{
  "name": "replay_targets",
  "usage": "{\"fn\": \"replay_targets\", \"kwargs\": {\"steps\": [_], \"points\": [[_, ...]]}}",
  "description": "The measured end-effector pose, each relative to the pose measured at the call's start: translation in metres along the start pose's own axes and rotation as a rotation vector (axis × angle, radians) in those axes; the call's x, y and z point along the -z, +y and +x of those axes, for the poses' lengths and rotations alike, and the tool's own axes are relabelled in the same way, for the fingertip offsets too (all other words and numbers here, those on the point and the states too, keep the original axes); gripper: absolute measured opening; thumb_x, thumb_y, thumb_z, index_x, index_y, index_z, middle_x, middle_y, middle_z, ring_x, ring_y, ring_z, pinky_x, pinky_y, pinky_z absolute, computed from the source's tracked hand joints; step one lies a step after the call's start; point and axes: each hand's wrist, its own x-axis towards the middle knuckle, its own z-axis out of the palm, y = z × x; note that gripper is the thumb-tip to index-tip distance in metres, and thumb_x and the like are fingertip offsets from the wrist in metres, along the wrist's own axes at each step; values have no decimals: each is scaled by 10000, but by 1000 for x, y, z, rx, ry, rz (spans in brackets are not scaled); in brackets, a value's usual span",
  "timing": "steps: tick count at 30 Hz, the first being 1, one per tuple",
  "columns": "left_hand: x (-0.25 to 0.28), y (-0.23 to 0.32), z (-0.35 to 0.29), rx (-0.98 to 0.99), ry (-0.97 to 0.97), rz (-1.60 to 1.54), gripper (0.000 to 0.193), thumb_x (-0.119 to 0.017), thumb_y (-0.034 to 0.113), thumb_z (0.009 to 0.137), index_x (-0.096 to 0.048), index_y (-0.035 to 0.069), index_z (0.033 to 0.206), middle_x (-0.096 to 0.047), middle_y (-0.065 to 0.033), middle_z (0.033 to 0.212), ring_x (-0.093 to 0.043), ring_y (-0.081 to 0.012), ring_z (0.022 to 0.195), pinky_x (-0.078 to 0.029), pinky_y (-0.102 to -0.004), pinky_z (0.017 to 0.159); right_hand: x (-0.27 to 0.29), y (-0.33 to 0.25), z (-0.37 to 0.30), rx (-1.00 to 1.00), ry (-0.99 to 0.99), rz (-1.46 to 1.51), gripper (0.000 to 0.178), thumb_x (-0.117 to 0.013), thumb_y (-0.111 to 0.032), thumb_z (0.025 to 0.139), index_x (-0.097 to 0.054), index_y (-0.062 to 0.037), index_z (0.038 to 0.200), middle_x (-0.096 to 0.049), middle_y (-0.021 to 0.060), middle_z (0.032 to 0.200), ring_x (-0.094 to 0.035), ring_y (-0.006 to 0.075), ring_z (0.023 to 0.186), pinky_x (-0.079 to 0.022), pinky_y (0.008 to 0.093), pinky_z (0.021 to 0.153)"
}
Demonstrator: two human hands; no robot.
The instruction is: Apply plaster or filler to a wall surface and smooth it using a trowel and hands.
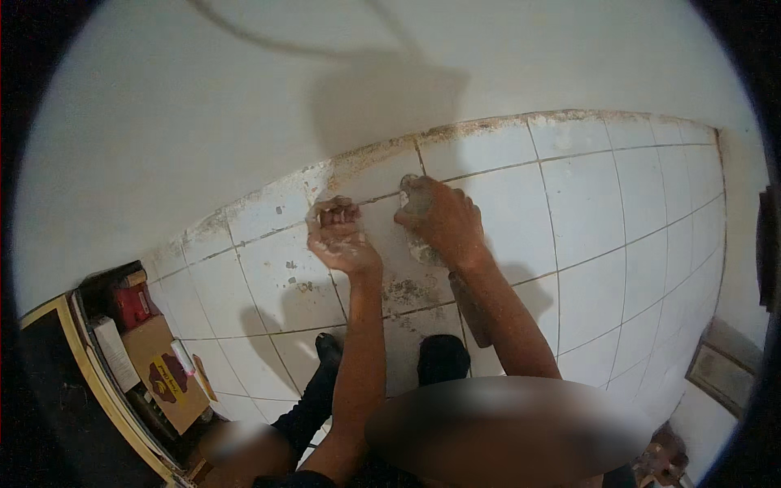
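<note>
My left hand (342, 241) is palm up above the white tiles (590, 199), its fingers curled in toward the palm. White paste or powder smears its palm and fingers; whether something lies inside the curl cannot be made out. To its right, my right hand (449, 220) is closed, back upward, round a greyish piece with pale smears (423, 250). Its kind is not clear, since the fingers cover its middle. It is close to the tiles; contact cannot be told. Partly behind my right forearm shows a long brown thing (472, 313).
Crumbling, stained grout edges the tiles along the pale wall (203, 114). Dark specks (411, 294) mark the tiles between my dark-clad feet (443, 358). On the left, a yellow-edged shelf unit (69, 325) holds a cardboard box (167, 370) and a red item (133, 305). Blurred patches cover the lower edge.
</note>
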Motion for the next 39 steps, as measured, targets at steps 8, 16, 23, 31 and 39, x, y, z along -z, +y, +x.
{"fn": "replay_targets", "kwargs": {"steps": [8, 16, 23, 31, 39], "points": [[46, 12, 1, 104, 91, -243, 493, -374, 474, 958, -563, 21, 999, -577, -126, 921, -550, -235, 874, -444, -373, 794, -24, 12, -11, 112, 18, -26, 609, -787, -402, 710, -620, -116, 1222, -667, 198, 1095, -611, 352, 1084, -473, 453, 965], [33, 19, -18, 121, 161, -100, 413, -447, 417, 937, -527, 12, 939, -546, -129, 837, -536, -248, 792, -462, -386, 741, -10, 12, 1, 43, 81, 8, 618, -784, -412, 704, -617, -110, 1217, -667, 193, 1100, -617, 358, 1053, -478, 467, 937], [35, 32, -11, 64, -41, 14, 345, -471, 361, 953, -565, 30, 968, -577, -103, 881, -540, -207, 813, -455, -351, 712, -6, 41, -36, 131, 12, 56, 593, -766, -419, 722, -619, -107, 1205, -663, 182, 1116, -617, 355, 1063, -475, 456, 934], [-2, 6, -22, 59, -459, 898, 61, -614, 98, 901, -571, 55, 906, -522, -25, 866, -479, -155, 765, -406, -289, 736, 37, 152, -118, -248, 481, 100, 632, -801, -418, 704, -615, -109, 1223, -695, 163, 1050, -672, 331, 944, -519, 445, 871], [-36, -37, -34, -441, -723, 1260, 234, -697, 72, 781, -579, 87, 982, -512, -97, 1049, -452, -287, 1072, -356, -434, 941, 47, 177, -142, -389, 616, 147, 623, -794, -495, 699, -657, -104, 1163, -717, 163, 935, -699, 335, 891, -544, 418, 810]]}}
